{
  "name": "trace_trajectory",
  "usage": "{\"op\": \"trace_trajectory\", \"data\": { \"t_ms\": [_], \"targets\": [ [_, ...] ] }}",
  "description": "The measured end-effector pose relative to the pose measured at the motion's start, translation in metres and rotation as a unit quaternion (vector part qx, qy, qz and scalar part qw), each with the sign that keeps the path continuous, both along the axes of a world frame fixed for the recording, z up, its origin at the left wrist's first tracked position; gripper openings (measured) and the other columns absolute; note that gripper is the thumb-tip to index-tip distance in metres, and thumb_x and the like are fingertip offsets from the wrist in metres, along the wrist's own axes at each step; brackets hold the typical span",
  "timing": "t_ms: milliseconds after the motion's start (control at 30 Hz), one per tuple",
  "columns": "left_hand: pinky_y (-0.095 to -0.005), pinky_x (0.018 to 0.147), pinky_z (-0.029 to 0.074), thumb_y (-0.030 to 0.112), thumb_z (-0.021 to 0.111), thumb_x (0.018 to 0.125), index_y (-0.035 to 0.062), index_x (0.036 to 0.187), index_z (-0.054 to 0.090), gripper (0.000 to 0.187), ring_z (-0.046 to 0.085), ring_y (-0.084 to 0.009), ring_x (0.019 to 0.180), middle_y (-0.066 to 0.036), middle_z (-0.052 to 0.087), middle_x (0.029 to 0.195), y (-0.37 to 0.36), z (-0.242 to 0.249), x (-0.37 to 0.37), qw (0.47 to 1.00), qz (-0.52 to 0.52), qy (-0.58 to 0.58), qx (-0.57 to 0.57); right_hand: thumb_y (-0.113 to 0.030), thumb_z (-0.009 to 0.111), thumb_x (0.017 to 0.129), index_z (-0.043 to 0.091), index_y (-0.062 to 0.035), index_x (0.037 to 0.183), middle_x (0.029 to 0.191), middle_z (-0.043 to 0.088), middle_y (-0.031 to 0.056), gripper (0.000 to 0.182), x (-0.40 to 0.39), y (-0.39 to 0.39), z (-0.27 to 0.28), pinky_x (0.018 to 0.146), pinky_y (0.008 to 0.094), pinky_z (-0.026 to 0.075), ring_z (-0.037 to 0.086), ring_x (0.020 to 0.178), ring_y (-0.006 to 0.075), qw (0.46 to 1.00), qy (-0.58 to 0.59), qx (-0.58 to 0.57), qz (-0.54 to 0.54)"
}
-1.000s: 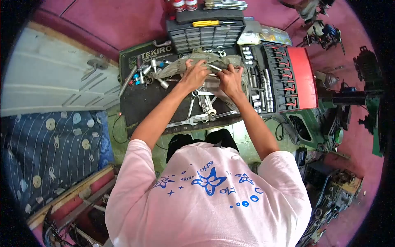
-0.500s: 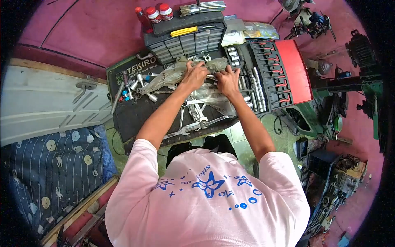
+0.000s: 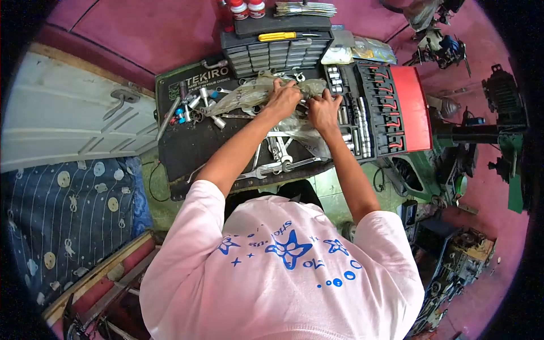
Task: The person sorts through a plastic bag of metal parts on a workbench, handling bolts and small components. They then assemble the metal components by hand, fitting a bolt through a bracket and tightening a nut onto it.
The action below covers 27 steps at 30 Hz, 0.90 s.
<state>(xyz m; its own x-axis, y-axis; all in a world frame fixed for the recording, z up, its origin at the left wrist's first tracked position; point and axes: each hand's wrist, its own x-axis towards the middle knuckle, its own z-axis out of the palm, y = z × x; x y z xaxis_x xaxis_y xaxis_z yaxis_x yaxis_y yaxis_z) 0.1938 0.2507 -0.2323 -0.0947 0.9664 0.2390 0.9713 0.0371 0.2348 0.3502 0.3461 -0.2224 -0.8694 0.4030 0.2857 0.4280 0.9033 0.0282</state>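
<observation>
Both hands are over a crumpled, translucent plastic bag (image 3: pixel 243 95) at the middle of a black tool mat (image 3: pixel 187 150). My left hand (image 3: pixel 284 97) has its fingers bent onto the bag's upper part. Close on its right, my right hand (image 3: pixel 324 110) is closed with curled fingers at the bag's edge; small metal pieces show between the hands, too small to name. Several wrenches (image 3: pixel 277 148) lie on the mat below the hands. Loose sockets (image 3: pixel 204 96) are heaped to the left.
A small-drawer cabinet (image 3: pixel 275 56) stands behind the mat, with a yellow screwdriver (image 3: pixel 277 36) on top. To the right is an open red case (image 3: pixel 412 107) with a socket tray (image 3: pixel 362 127). A white door (image 3: pixel 73 113) is at the left.
The whole view has shifted, so the bench sits farther right and slightly higher in the picture. Both hands stay at the bag, with only slight finger movement.
</observation>
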Motion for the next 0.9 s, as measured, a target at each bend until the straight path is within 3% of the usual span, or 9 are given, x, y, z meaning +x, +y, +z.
{"op": "trace_trajectory", "data": {
  "t_ms": [167,233,367,533,700,800,900],
  "targets": [
    [-0.0594,0.097,0.032,0.003,0.063,0.079,0.0090,0.078,0.074,0.013,0.059,-0.0272,0.121,-0.007,0.072,0.086,-0.020,0.012,-0.007,0.996,0.031,-0.002,0.079,-0.018,0.070,0.074,0.075,-0.0133,0.078,0.086,0.072,0.0024,0.008,-0.023,-0.017,0.019,0.095,0.0587,0.034,0.057,0.107,0.0237,0.998,0.055,0.002,0.026],
    [-0.0597,0.097,0.032,0.004,0.062,0.080,0.0091,0.081,0.075,0.014,0.059,-0.0273,0.121,-0.006,0.073,0.089,-0.032,0.025,-0.017,0.994,0.058,-0.006,0.093,-0.022,0.071,0.079,0.079,-0.0176,0.088,0.087,0.073,0.0016,0.012,-0.035,-0.025,0.030,0.095,0.0558,0.035,0.057,0.106,0.0229,0.998,0.048,0.008,0.030],
    [-0.0579,0.096,0.026,0.002,0.063,0.083,0.0110,0.092,0.076,0.018,0.059,-0.0265,0.124,-0.004,0.074,0.098,-0.069,0.043,-0.038,0.988,0.093,-0.029,0.120,-0.021,0.071,0.078,0.078,-0.0180,0.088,0.087,0.072,-0.0008,0.012,-0.064,-0.049,0.043,0.094,0.0542,0.035,0.057,0.102,0.0214,0.992,0.100,0.009,0.077],
    [-0.0553,0.096,0.026,0.004,0.066,0.082,0.0115,0.094,0.079,0.019,0.058,-0.0245,0.124,-0.001,0.075,0.100,-0.120,0.058,-0.068,0.978,0.177,-0.005,0.111,-0.021,0.074,0.078,0.078,-0.0187,0.095,0.091,0.072,-0.0040,0.018,-0.106,-0.088,0.059,0.092,0.0537,0.036,0.057,0.101,0.0204,0.984,0.104,0.015,0.144],
    [-0.0533,0.097,0.024,0.014,0.070,0.086,0.0143,0.095,0.080,0.014,0.057,-0.0237,0.125,0.002,0.076,0.104,-0.188,0.065,-0.104,0.947,0.277,0.021,0.161,-0.021,0.069,0.086,0.076,-0.0158,0.101,0.096,0.074,-0.0026,0.017,-0.165,-0.136,0.069,0.091,0.0553,0.035,0.056,0.104,0.0213,0.963,0.129,0.006,0.237],
    [-0.0557,0.100,0.025,0.012,0.067,0.086,0.0157,0.093,0.080,0.015,0.058,-0.0279,0.123,-0.002,0.075,0.094,-0.227,0.060,-0.123,0.920,0.352,0.034,0.167,-0.021,0.070,0.083,0.076,-0.0165,0.103,0.098,0.075,-0.0026,0.022,-0.207,-0.164,0.065,0.091,0.0522,0.036,0.055,0.109,0.0226,0.947,0.112,0.005,0.302],
    [-0.0562,0.101,0.026,0.011,0.067,0.087,0.0154,0.091,0.079,0.014,0.059,-0.0287,0.120,-0.004,0.074,0.088,-0.264,0.053,-0.137,0.896,0.417,0.032,0.147,-0.021,0.071,0.082,0.078,-0.0193,0.107,0.098,0.075,-0.0057,0.026,-0.243,-0.193,0.055,0.089,0.0498,0.036,0.056,0.101,0.0201,0.930,0.094,0.005,0.355]
  ]
}}
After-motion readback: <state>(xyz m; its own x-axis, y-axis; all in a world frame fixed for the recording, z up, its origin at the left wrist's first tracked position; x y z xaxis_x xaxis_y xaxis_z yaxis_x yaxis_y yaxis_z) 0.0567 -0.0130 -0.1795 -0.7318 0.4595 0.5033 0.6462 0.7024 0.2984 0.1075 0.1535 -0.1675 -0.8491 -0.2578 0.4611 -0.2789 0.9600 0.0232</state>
